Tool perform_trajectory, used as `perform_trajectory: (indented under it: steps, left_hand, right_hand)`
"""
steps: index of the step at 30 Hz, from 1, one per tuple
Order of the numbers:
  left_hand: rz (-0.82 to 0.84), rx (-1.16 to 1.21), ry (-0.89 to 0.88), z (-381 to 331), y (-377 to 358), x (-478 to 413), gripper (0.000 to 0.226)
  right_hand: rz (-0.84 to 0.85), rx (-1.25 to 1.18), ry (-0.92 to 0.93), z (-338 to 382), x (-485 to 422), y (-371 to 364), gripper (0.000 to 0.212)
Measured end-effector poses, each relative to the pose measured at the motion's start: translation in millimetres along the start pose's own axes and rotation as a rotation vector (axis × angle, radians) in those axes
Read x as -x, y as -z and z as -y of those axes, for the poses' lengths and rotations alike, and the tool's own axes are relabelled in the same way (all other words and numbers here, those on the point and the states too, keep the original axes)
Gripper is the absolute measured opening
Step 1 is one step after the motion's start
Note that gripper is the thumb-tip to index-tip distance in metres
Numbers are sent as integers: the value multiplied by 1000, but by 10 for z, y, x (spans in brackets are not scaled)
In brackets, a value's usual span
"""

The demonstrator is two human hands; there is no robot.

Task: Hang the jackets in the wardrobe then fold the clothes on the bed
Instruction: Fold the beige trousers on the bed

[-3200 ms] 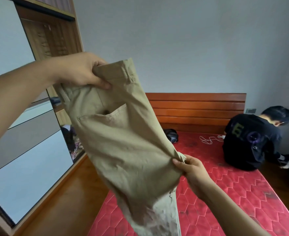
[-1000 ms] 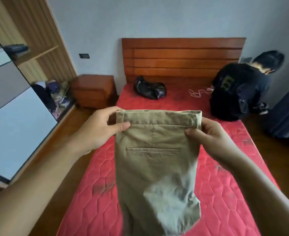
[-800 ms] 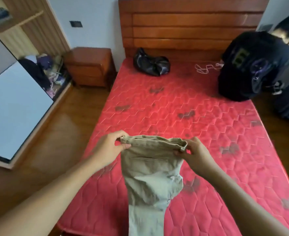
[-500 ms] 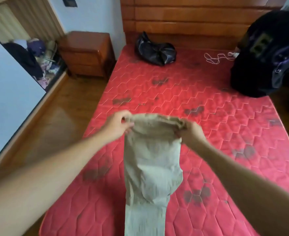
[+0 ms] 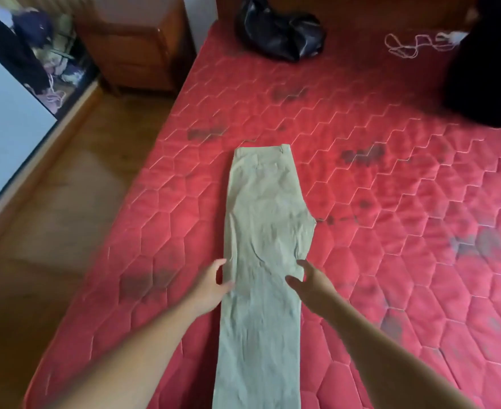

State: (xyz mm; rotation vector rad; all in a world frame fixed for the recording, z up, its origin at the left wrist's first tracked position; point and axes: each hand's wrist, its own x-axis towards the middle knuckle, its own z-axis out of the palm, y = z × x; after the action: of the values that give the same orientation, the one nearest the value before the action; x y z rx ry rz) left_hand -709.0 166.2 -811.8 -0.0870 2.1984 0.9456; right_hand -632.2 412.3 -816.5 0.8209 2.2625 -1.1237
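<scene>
on the red mattress [image 5: 391, 202], khaki trousers [image 5: 265, 246], just released, lie flat lengthwise between open, empty left hand [image 5: 212, 283] and right hand [image 5: 311, 280], ready for folding.

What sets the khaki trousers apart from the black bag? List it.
The trousers are pale khaki; the black bag is dark and shiny. The trousers lie flat, stretched lengthwise; the bag sits crumpled. The trousers lie between the left hand and right hand; the bag lies at the far end. Both rest on the red mattress.
</scene>
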Motion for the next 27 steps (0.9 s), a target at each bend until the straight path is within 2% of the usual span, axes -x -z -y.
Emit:
perform_trajectory:
  steps: [2, 5, 9, 12, 15, 19, 22, 24, 27]
  left_hand:
    - [39, 2, 61, 454, -329, 52, 67]
    - [8, -4, 124, 1015, -745, 237, 65]
    - [-50, 287, 253, 1391, -1125, 714, 52]
    - [-63, 386, 302, 1633, -1284, 1029, 49]
    - [-22, 345, 296, 1827, -1297, 1312, 49]
    - [46, 216, 155, 1870, -1238, 1563, 49]
    - [85, 227, 81, 1819, -1148, 1629, 54]
    - [140, 196, 14, 1787, -1121, 1686, 54]
    - [192, 153, 5, 1787, -1111, 1781, 47]
  right_hand:
    - [24, -23, -82, -395, 54, -399, 69]
    - [5, -212, -213, -957, 282, -924, 50]
    - [-30, -484, -343, -1432, 744, -1418, 32]
    - [-40, -520, -310, -1590, 1048, -1561, 25]
    - [10, -538, -250, -1645, 1349, -1616, 23]
    - [128, -410, -204, -1639, 1643, -1649, 7]
    - [-25, -273, -74, -1628, 1796, -1640, 36]
    - [-87, -404, 11, -1562, 1910, -1590, 33]
    - [38, -625, 3, -1523, 2045, -1547, 25]
